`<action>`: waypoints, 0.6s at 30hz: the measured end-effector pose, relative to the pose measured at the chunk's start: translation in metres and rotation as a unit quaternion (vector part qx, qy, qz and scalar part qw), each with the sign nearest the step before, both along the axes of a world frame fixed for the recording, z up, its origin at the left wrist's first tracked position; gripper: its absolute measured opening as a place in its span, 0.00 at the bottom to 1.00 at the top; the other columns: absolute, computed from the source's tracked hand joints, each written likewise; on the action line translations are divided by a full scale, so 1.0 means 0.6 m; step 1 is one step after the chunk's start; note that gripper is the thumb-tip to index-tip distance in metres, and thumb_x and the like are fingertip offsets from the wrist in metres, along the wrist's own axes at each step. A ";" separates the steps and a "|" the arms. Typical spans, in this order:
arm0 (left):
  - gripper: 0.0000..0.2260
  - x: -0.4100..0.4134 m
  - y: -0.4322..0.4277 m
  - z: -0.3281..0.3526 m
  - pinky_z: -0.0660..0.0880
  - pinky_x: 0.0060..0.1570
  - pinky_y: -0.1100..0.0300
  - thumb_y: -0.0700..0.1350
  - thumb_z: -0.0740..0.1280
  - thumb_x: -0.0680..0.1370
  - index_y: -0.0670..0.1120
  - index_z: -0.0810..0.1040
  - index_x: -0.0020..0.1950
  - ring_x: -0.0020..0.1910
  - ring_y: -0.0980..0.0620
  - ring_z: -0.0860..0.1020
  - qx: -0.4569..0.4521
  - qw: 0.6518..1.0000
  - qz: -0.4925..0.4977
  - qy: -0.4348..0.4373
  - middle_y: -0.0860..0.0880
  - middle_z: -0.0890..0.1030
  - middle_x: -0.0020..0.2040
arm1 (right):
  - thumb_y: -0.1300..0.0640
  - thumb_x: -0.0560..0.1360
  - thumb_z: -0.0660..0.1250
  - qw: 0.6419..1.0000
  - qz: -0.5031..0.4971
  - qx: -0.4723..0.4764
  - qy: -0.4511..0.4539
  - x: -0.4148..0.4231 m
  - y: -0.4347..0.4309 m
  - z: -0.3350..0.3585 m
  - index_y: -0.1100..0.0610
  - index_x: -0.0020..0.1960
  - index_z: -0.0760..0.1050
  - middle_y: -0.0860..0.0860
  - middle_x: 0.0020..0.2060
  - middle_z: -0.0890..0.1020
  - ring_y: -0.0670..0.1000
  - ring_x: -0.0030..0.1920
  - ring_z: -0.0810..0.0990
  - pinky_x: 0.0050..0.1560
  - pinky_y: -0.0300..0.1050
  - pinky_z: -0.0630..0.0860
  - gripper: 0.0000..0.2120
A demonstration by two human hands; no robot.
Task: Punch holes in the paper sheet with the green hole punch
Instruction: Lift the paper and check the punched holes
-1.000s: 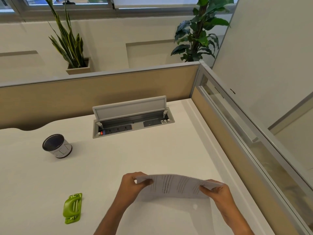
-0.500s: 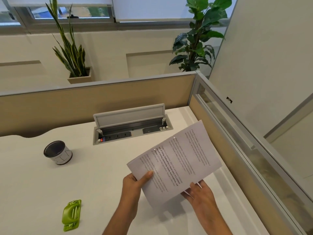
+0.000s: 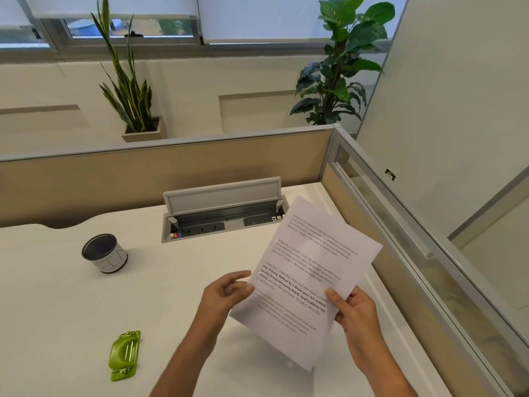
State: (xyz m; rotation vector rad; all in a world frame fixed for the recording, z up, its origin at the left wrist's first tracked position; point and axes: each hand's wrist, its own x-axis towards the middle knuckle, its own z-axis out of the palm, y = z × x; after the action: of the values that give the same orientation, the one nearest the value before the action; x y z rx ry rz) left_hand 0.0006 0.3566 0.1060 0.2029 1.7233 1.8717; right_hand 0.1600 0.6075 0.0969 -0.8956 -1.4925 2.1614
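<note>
Right hand (image 3: 355, 310) pinches the paper sheet (image 3: 309, 259) by its lower edge above the counter (image 3: 71, 310); left hand (image 3: 226, 293) relaxed beside it, holding nothing. Sheet's light, floppy: I'd grip near the edge. Green hole punch (image 3: 124, 355) lies well left.

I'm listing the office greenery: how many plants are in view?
2. A spiky snake plant in a planter box beyond the partition, left of centre; a broad-leaved plant beyond the partition's far right corner, its pot hidden. Others may stand out of view.
</note>
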 end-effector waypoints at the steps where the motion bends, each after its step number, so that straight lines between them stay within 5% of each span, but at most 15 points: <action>1: 0.22 -0.006 0.002 0.007 0.79 0.57 0.54 0.58 0.82 0.69 0.54 0.88 0.62 0.53 0.50 0.88 -0.011 1.000 -0.011 0.012 0.45 0.91 0.52 | 0.60 0.76 0.76 1.000 0.011 0.005 -0.005 0.002 0.004 0.003 0.56 0.64 0.85 0.56 0.59 0.89 0.59 0.59 0.89 0.57 0.55 0.83 0.16; 7: 0.04 -0.026 0.022 0.024 0.83 0.41 0.54 0.45 0.77 0.80 0.51 0.90 0.55 0.41 0.47 0.88 -0.088 0.991 -0.002 0.103 0.46 0.91 0.46 | 0.62 0.79 0.75 0.997 0.054 0.050 -0.040 0.011 0.010 0.016 0.55 0.60 0.86 0.55 0.56 0.90 0.58 0.55 0.90 0.57 0.59 0.85 0.11; 14: 0.01 -0.022 0.035 0.019 0.79 0.33 0.56 0.42 0.79 0.78 0.46 0.90 0.49 0.35 0.48 0.87 -0.123 0.988 -0.005 0.098 0.45 0.91 0.43 | 0.62 0.78 0.76 0.995 0.056 0.071 -0.039 0.021 0.014 0.023 0.52 0.58 0.88 0.53 0.55 0.91 0.58 0.53 0.91 0.48 0.46 0.86 0.10; 18: 0.02 -0.013 0.040 0.010 0.79 0.33 0.56 0.43 0.79 0.79 0.45 0.90 0.48 0.36 0.48 0.88 -0.127 0.989 -0.008 0.072 0.44 0.91 0.42 | 0.63 0.78 0.77 0.996 0.030 0.072 -0.033 0.027 0.017 0.020 0.54 0.58 0.87 0.54 0.55 0.91 0.59 0.53 0.91 0.50 0.53 0.87 0.11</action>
State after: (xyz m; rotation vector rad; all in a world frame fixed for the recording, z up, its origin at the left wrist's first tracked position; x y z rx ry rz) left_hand -0.0072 0.3804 0.1121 0.2569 2.0314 1.6405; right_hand 0.1762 0.6177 0.1086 -0.8905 -1.7038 2.0522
